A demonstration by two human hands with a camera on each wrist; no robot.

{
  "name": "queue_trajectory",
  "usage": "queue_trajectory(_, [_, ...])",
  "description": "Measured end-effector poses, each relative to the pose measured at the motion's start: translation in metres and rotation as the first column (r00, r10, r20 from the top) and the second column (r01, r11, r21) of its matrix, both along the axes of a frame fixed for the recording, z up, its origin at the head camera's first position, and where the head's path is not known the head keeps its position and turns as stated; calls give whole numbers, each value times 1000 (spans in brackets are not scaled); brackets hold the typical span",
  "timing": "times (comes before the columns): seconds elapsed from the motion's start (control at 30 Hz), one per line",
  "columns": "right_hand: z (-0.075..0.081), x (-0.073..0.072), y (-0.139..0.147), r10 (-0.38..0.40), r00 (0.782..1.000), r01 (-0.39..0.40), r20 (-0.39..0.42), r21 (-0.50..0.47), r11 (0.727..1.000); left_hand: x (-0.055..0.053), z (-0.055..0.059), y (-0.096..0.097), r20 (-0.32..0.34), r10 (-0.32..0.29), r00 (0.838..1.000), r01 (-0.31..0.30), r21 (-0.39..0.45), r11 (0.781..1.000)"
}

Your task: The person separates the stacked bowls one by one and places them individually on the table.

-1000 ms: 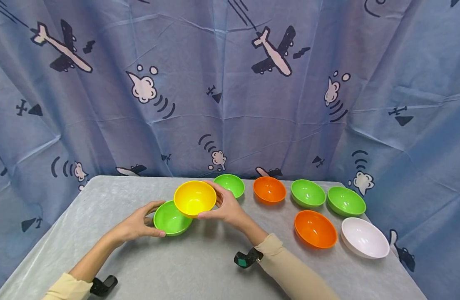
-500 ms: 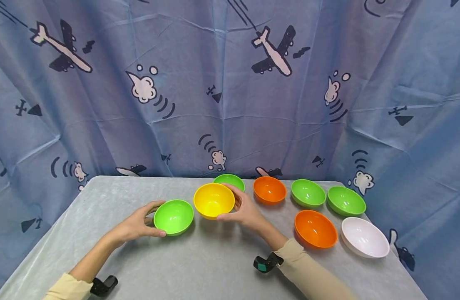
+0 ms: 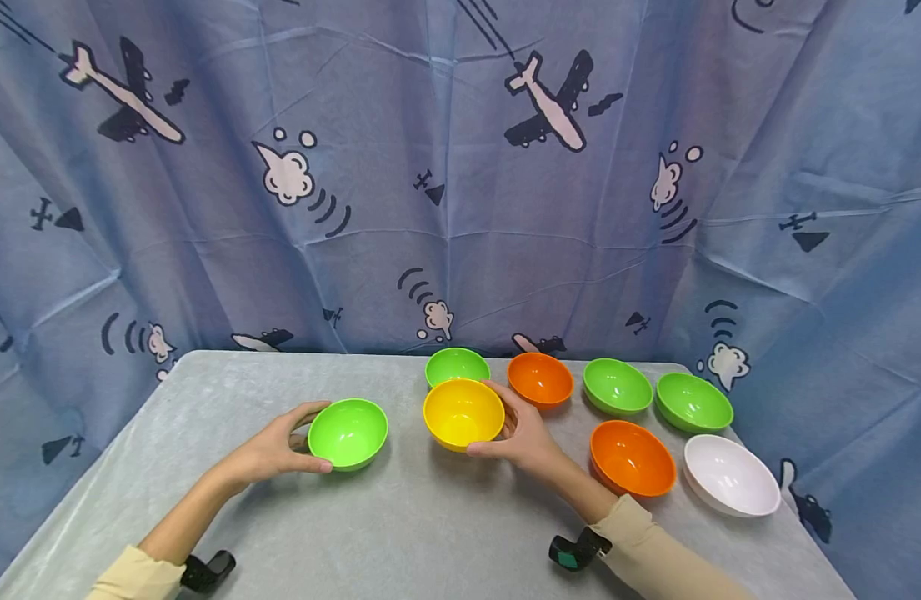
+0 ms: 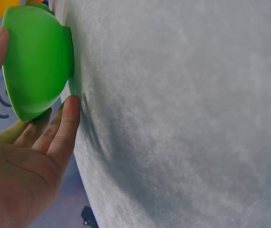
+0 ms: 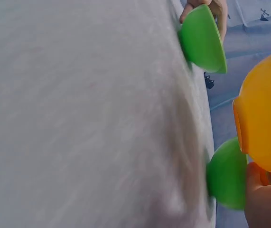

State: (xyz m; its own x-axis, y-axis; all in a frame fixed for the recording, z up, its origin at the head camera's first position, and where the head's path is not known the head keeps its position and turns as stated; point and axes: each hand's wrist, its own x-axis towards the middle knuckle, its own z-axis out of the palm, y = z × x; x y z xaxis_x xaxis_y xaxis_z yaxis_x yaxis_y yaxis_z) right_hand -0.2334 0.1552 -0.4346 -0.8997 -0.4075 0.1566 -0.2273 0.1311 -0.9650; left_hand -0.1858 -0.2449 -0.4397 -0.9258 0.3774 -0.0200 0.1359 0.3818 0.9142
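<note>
My left hand (image 3: 268, 450) grips a green bowl (image 3: 347, 435) from its left side. In the left wrist view the thumb is at the rim of this green bowl (image 4: 35, 61), the fingers curve round the far side, and its foot is at the tabletop. My right hand (image 3: 531, 437) holds a yellow bowl (image 3: 463, 414) by its right side, thumb at the front. The right wrist view shows the yellow bowl (image 5: 268, 114) raised off the table, its foot clear of the cloth. Behind it stands another green bowl (image 3: 457, 365), partly covered by the yellow one in the head view.
On the grey-covered table (image 3: 400, 533), an orange bowl (image 3: 539, 380) and two green bowls, one (image 3: 617, 387) beside the other (image 3: 693, 402), line the back right. Nearer stand a second orange bowl (image 3: 632, 458) and a white bowl (image 3: 732, 475). A blue patterned curtain (image 3: 370, 167) hangs behind.
My right hand has carried the yellow bowl rightward and slightly lower, from over the held green bowl to in front of the back green one. The left hand has stayed put.
</note>
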Motion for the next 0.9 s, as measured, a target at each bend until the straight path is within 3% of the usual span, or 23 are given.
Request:
queue_trajectory(0.2, [-8,3,20,3,1000,-2,-28,33,999,0,2,0,9,0,1000,0,5,1000])
queue_trajectory(0.6, [-11,12,47,-61,997,56,40,112,992,-1,-1,-1,12,-6,1000,6,7,1000])
queue_trajectory(0.9, [-16,22,62,-108,991,100,82,94,991,-1,0,-1,5,-10,1000,10,5,1000])
